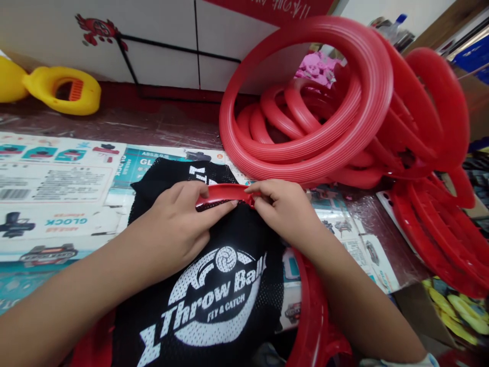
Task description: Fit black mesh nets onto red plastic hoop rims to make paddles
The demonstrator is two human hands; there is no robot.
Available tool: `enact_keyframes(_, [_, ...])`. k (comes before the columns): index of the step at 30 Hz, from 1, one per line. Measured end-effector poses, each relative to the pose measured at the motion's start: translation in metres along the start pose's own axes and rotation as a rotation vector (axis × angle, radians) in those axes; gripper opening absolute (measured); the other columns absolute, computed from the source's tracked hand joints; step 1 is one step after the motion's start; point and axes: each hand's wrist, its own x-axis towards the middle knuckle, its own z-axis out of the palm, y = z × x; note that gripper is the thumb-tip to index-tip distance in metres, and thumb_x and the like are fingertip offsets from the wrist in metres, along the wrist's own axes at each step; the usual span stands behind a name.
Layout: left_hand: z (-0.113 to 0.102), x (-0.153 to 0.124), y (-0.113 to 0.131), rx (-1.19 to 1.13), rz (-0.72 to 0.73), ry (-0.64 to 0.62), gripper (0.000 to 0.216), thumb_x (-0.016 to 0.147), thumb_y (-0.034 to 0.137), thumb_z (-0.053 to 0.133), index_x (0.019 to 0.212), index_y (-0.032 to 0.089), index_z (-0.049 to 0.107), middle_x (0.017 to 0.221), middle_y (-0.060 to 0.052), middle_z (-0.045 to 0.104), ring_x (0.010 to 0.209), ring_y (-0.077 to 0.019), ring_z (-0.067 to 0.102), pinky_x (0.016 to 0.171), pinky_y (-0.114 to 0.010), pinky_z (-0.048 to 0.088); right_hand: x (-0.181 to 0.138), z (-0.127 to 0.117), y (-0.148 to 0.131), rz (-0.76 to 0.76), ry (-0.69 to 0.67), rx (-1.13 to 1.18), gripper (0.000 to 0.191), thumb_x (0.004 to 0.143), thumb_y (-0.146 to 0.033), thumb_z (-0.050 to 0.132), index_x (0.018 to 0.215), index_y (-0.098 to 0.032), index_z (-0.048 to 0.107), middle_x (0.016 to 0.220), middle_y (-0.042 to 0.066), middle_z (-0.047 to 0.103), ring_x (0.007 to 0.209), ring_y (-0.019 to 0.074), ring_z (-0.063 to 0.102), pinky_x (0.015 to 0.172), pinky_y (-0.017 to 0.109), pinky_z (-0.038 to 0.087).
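Observation:
A black mesh net (214, 316) with white "Throw Ball" print lies over a red plastic ring (311, 311) in front of me. The ring's far edge shows between my hands, with the black mesh along it. My left hand (183, 219) grips this edge from the left, thumb and fingers pressing the mesh and ring. On the right, my right hand (284, 206) pinches the ring's edge and the mesh together. What lies under the net is hidden.
Several ribbed red rings (309, 158) are heaped at the back right, with flatter red rings (439, 224) beyond. Flattened printed cardboard (57, 199) covers the table. A yellow plastic piece (72, 99) sits back left. Yellow parts (454, 311) fill a box at lower right.

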Motion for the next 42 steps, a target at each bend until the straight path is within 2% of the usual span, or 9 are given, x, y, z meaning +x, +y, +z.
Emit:
enact_keyframes(6, [-0.016,-0.004,-0.003,0.135,-0.091,-0.060,0.047,0.088,0.012,0.039,0.128,0.027,0.057,0.097,-0.010,0.048,0.080,-0.0243,0.049,0.074,-0.044,0.047,-0.008,-0.023,-0.008,0.059,-0.008,0.134,0.010,0.085,-0.021,0.063,0.084,-0.015,0.071,0.059,-0.004,0.060,0.052,0.0076,0.048,0.053,0.021,0.035])
enact_keyframes(10, [-0.031,-0.003,-0.006,0.269,-0.184,-0.138,0.049,0.089,0.019,0.038,0.136,0.023,0.050,0.087,-0.009,0.051,0.071,-0.0257,0.049,0.067,-0.044,0.043,-0.019,-0.023,-0.030,0.034,-0.262,-0.079,0.024,0.090,-0.031,0.060,0.074,-0.016,0.070,0.068,0.002,0.068,0.060,0.0124,0.058,0.056,0.025,0.034])
enact_keyframes(13, [-0.032,-0.002,-0.008,0.295,-0.229,-0.188,0.047,0.092,0.026,0.034,0.134,0.019,0.053,0.084,-0.010,0.051,0.069,-0.0278,0.051,0.065,-0.045,0.044,-0.025,-0.010,-0.044,0.053,-0.372,-0.306,0.026,0.094,-0.035,0.054,0.089,-0.015,0.070,0.079,0.007,0.072,0.067,0.0200,0.064,0.055,0.029,0.032])
enact_keyframes(17, [-0.021,-0.004,-0.015,0.127,-0.176,-0.095,0.045,0.093,0.027,0.033,0.130,0.014,0.056,0.116,-0.018,0.054,0.102,-0.0347,0.056,0.086,-0.051,0.047,-0.028,0.004,-0.045,0.048,-0.357,-0.437,0.021,0.094,-0.031,0.053,0.087,-0.016,0.067,0.077,0.006,0.070,0.063,0.0211,0.063,0.050,0.029,0.024])
enact_keyframes(20, [-0.018,-0.005,-0.020,-0.087,-0.173,-0.113,0.045,0.094,0.024,0.033,0.134,0.012,0.050,0.140,-0.017,0.047,0.129,-0.0295,0.045,0.106,-0.046,0.040,-0.028,0.004,-0.040,0.018,-0.317,-0.389,0.014,0.091,-0.023,0.057,0.082,-0.019,0.066,0.079,0.003,0.067,0.064,0.0179,0.061,0.052,0.028,0.025])
enact_keyframes(24, [-0.030,-0.003,-0.023,-0.189,-0.260,-0.196,0.040,0.094,0.032,0.037,0.129,0.021,0.054,0.132,-0.008,0.058,0.120,-0.0244,0.054,0.102,-0.044,0.045,-0.028,-0.003,-0.040,-0.023,-0.206,-0.278,0.010,0.088,-0.022,0.059,0.079,-0.016,0.060,0.087,0.004,0.064,0.072,0.0156,0.056,0.060,0.027,0.032])
enact_keyframes(29, [-0.042,0.001,-0.021,-0.227,-0.270,-0.173,0.033,0.095,0.043,0.041,0.115,0.026,0.060,0.105,-0.003,0.063,0.094,-0.0224,0.061,0.080,-0.037,0.052,-0.029,-0.008,-0.050,0.070,-0.329,-0.045,0.004,0.084,-0.017,0.056,0.085,-0.018,0.053,0.073,-0.001,0.061,0.062,0.0126,0.050,0.056,0.025,0.031])
enact_keyframes(34, [-0.030,0.007,-0.012,-0.279,-0.243,-0.107,0.027,0.099,0.027,0.037,0.119,0.020,0.054,0.115,-0.007,0.057,0.107,-0.0208,0.056,0.093,-0.038,0.047,-0.028,0.005,-0.049,0.053,-0.196,0.188,0.020,0.089,-0.031,0.060,0.104,-0.019,0.053,0.091,0.003,0.067,0.079,0.0169,0.060,0.067,0.027,0.041])
enact_keyframes(42, [-0.016,0.005,-0.005,-0.292,-0.134,-0.004,0.025,0.096,0.019,0.042,0.116,0.016,0.057,0.127,-0.011,0.053,0.122,-0.0226,0.052,0.103,-0.039,0.044,-0.024,0.005,-0.033,-0.238,-0.133,0.050,0.026,0.087,-0.007,0.050,0.100,-0.014,0.071,0.098,0.007,0.072,0.089,0.0175,0.064,0.081,0.030,0.047])
